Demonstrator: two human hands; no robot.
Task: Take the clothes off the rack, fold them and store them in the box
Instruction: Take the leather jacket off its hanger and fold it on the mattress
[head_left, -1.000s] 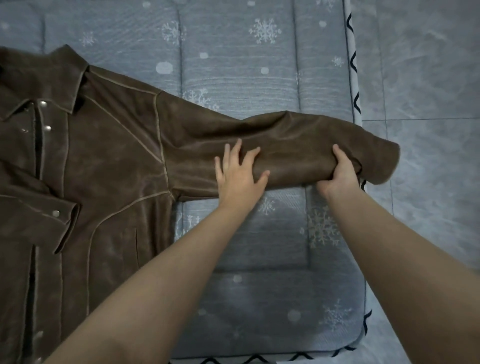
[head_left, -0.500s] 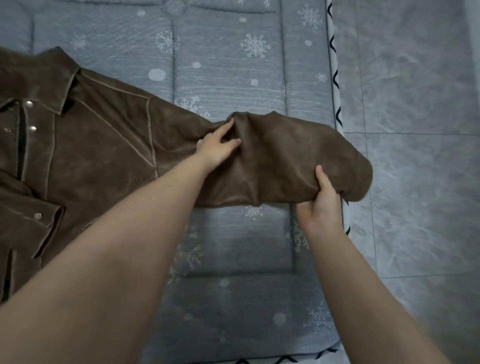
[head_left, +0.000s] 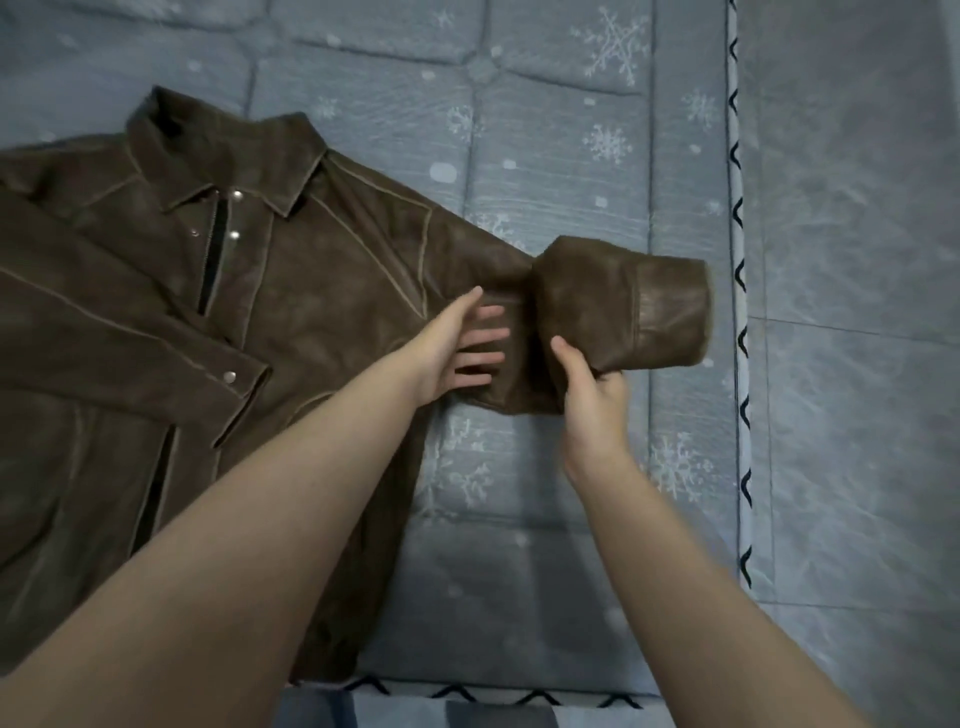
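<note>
Sleeve (head_left: 618, 312) now doubled back toward jacket (head_left: 291, 312) body, was stretched out flat a sec ago. Right hand (head_left: 592, 395) clamped on fold, lifting cuff end. Left hand (head_left: 467, 348) flat, fingers straight, pinning upper sleeve. Jacket spread on mattress (head_left: 571, 130). Folding barely started, no box in sight.

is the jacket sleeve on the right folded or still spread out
Partly folded: the sleeve is doubled back mid-fold, its cuff raised in the right hand while the left hand presses the crease.
</note>
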